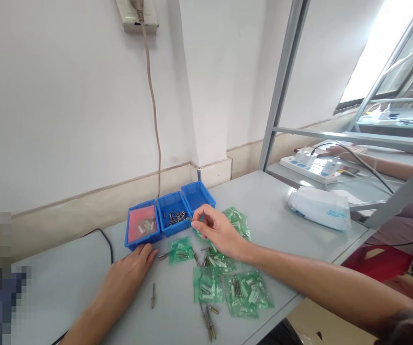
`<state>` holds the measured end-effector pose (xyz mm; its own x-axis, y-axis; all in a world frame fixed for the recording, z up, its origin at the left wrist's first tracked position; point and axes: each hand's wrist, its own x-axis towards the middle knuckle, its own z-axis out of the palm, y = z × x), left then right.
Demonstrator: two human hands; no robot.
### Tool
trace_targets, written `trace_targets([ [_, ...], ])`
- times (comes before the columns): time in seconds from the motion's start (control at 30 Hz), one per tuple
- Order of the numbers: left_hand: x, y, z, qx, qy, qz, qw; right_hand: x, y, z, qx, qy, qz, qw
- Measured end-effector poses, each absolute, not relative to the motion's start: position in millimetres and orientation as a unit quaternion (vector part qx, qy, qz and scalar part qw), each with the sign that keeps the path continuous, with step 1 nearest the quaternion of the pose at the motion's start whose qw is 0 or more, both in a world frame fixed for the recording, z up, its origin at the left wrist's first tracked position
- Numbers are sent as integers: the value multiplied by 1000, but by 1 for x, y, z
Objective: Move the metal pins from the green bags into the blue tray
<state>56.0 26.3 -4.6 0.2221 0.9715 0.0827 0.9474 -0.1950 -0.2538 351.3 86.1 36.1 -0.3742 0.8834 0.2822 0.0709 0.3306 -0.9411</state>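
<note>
My right hand (218,231) hovers over the grey table (281,211) beside the middle blue bin (172,219), thumb and forefinger pinched on a small metal pin at the bin's right rim. That bin holds several dark metal pins. My left hand (131,273) lies flat on the table, fingers stretched out, fingertips just in front of the left blue bin (143,226), which has a red lining and a few metal parts. A third blue bin (197,195) stands to the right. Green plastic bags (233,287) of pins and loose pins (208,320) lie under and near my right forearm.
A single pin (153,296) lies by my left wrist. A white tissue pack (320,207) rests at the table's right. A black cable (106,239) runs off the left back. Beyond a grey metal frame (281,86), another person's arm (389,167) lies near a power strip (316,166).
</note>
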Motion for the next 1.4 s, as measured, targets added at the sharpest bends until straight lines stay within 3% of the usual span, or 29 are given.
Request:
trace_targets([
  [0.53,61,25,1,-762,-636,54,105,349,87,33,-330,-659,509,445],
  [1.4,66,25,8,-743,-660,82,80,348,87,32,-336,-683,470,447],
])
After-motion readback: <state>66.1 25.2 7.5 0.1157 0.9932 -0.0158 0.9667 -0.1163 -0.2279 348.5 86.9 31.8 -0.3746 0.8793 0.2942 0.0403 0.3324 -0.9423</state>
